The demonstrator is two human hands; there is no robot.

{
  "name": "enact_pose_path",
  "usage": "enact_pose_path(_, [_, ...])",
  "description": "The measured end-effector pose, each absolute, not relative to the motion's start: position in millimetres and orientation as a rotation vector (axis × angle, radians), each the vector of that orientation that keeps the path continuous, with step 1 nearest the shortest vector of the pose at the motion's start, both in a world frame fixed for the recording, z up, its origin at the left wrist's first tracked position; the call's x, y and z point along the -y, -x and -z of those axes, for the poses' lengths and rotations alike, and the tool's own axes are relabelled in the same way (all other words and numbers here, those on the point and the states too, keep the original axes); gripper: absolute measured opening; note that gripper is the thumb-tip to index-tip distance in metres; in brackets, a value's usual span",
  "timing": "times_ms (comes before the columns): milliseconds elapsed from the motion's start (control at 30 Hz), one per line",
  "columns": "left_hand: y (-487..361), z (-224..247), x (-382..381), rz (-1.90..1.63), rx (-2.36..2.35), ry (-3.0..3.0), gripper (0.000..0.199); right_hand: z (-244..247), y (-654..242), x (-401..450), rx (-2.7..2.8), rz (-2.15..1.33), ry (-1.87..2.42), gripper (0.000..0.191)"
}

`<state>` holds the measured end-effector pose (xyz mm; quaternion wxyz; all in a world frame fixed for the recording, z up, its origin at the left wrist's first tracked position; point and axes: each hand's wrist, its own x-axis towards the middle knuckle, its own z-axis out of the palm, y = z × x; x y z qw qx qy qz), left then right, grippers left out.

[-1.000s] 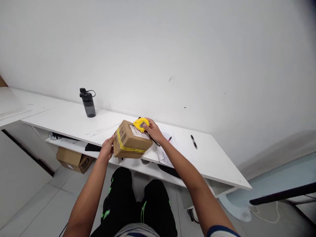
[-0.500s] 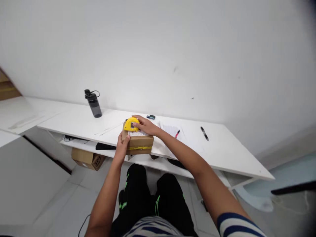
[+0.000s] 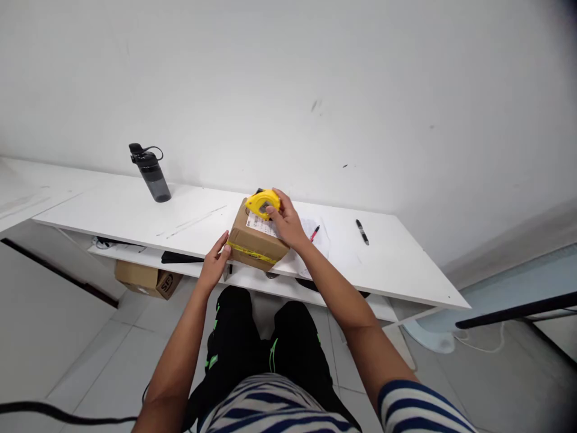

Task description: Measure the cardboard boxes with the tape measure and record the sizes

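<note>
A brown cardboard box (image 3: 255, 245), with yellow tape along its front side and a white printed label on top, sits turned at an angle at the desk's front edge. My right hand (image 3: 288, 224) grips a yellow tape measure (image 3: 263, 203) over the top of the box. Whether the tape measure touches the box I cannot tell. No drawn-out blade shows. At the box's left front corner, my left hand (image 3: 214, 264) has its fingers stretched out and thumb apart, the tips right at the cardboard.
A dark water bottle (image 3: 153, 174) stands at the back left of the white desk (image 3: 401, 258). Papers (image 3: 322, 240) with a red pen (image 3: 314, 233) lie right of the box, and a black marker (image 3: 362, 232) farther right. Another carton (image 3: 146, 279) is under the desk.
The box has turned and shifted right. My right hand has lifted and tilted the tape measure, moving it right. My left hand has loosened from the box's side. The view has shifted too.
</note>
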<state>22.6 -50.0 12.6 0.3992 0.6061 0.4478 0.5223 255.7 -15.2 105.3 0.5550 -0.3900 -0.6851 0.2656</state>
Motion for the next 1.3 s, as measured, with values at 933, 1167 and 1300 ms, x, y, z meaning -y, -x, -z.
enact_pose_path(933, [-84.4, -62.8, -1.9, -1.134, -0.861, -1.407, 0.073, -137.6, -278.6, -29.9, 2.208, -0.411, 1.059, 0.056])
enact_pose_path(1167, [-104.7, -49.9, 1.5, -1.435, -1.086, -1.380, 0.074, -151.7, -276.7, -49.3, 2.439, -0.264, 1.061, 0.056])
enact_pose_path(1300, [-103.1, -46.9, 1.7, -1.482, -1.226, -1.543, 0.059, -162.0, -301.1, -41.6, 2.484, -0.264, 1.095, 0.056])
